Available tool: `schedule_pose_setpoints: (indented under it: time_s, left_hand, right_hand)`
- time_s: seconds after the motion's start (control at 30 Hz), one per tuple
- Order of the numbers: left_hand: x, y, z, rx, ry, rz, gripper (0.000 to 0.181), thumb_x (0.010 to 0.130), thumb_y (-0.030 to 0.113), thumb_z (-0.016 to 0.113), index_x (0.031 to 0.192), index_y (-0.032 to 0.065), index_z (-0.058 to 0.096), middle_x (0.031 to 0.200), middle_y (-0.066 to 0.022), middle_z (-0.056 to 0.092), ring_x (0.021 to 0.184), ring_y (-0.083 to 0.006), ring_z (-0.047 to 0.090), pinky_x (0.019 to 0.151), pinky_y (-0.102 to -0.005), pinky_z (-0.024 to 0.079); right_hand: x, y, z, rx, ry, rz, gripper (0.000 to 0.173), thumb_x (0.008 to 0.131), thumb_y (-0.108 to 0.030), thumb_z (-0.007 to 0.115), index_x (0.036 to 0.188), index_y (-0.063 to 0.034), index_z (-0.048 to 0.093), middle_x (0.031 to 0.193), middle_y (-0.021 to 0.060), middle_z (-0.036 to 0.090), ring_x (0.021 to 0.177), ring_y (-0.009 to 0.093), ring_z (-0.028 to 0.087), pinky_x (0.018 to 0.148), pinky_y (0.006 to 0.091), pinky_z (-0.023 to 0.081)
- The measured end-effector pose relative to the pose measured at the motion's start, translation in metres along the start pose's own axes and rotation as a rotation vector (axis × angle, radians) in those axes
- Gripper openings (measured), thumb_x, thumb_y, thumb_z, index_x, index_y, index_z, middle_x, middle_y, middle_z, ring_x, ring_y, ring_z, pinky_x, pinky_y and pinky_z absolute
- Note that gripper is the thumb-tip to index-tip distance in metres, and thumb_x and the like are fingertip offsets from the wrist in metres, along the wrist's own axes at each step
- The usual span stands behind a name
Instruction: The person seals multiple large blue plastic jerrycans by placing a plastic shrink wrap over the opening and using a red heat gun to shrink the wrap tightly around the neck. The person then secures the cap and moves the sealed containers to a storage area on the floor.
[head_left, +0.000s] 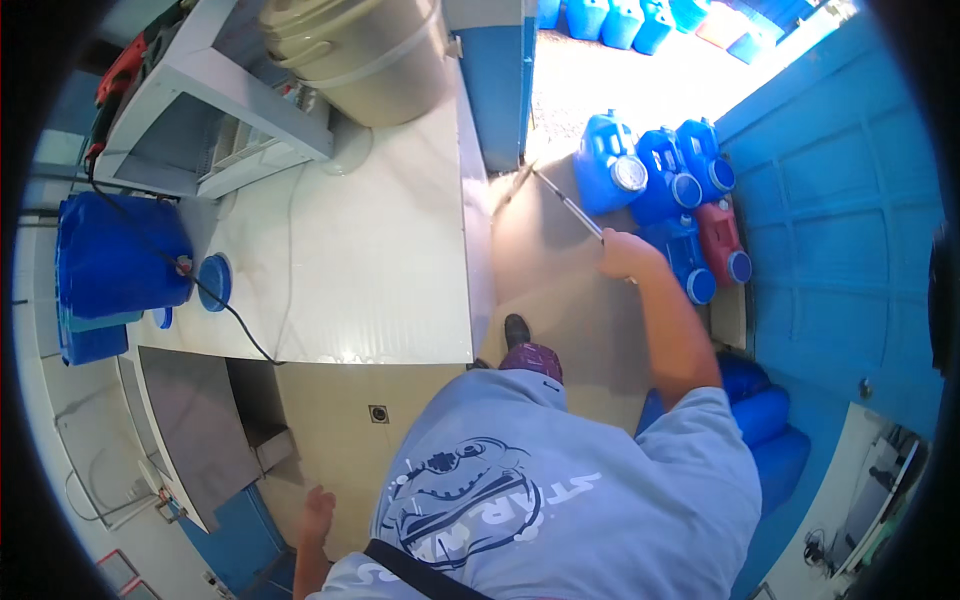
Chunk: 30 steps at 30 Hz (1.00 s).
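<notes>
My right hand (634, 255) is shut around the metal handle (571, 204) of a long-handled floor tool, held out in front of me. The tool's dark, blurred head (514, 191) rests near the floor by the doorway corner; I cannot tell its exact kind. Close to that hand stand several blue plastic water jugs (609, 165) and one red jug (721, 240). Low on the left, my left hand (319, 514) hangs beside my body with nothing in it, its fingers loosely bent.
A white counter (375, 262) fills the left, bearing a beige lidded bucket (382, 67), a blue container (124, 255) and a black cable (238, 319). A blue panelled door (832, 225) stands on the right. More blue jugs (622, 22) sit outside. A floor drain (379, 414) lies behind the counter edge.
</notes>
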<state>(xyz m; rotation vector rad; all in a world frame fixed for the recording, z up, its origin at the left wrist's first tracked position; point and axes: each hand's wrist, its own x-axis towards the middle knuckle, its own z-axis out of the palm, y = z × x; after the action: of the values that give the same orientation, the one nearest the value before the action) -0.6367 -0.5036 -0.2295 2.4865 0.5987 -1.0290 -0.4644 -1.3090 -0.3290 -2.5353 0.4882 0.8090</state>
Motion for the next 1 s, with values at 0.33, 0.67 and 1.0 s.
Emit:
schedule_pose_setpoints:
  time_s: [0.33,0.67,1.0]
  left_hand:
    - [-0.035,0.002,0.072,-0.135,-0.090,-0.043,0.056,0.092,0.028,0.068,0.135,-0.0027,0.051,0.112,-0.0152,0.071,0.102,-0.0252,0.068,0.091,-0.0357,0.052]
    - [-0.046,-0.044,0.063,-0.257,-0.010,-0.223,0.067,0.092,0.032,0.070,0.143,-0.0009,0.042,0.123,-0.0197,0.066,0.111,-0.0262,0.066,0.092,-0.0382,0.054]
    - [0.131,-0.036,-0.154,-0.171,0.310,0.486,0.056,0.088,0.027,0.072,0.135,0.0009,0.053,0.125,-0.0198,0.064,0.115,-0.0328,0.063,0.100,-0.0404,0.049]
  right_hand:
    - [0.156,-0.114,-0.172,0.890,-0.411,0.080,0.051,0.092,-0.027,0.066,0.132,-0.0029,0.046,0.122,0.0205,0.058,0.092,0.036,0.068,0.080,0.0428,0.058]
    - [0.262,-0.155,-0.072,1.033,0.430,-0.193,0.058,0.091,-0.033,0.068,0.140,-0.0116,0.046,0.126,0.0050,0.057,0.105,0.018,0.056,0.083,0.0335,0.049]
    - [-0.082,-0.352,-0.116,0.441,1.691,-0.535,0.018,0.100,-0.012,0.056,0.106,0.0035,0.062,0.085,0.0062,0.058,0.076,0.013,0.054,0.069,0.0284,0.046]
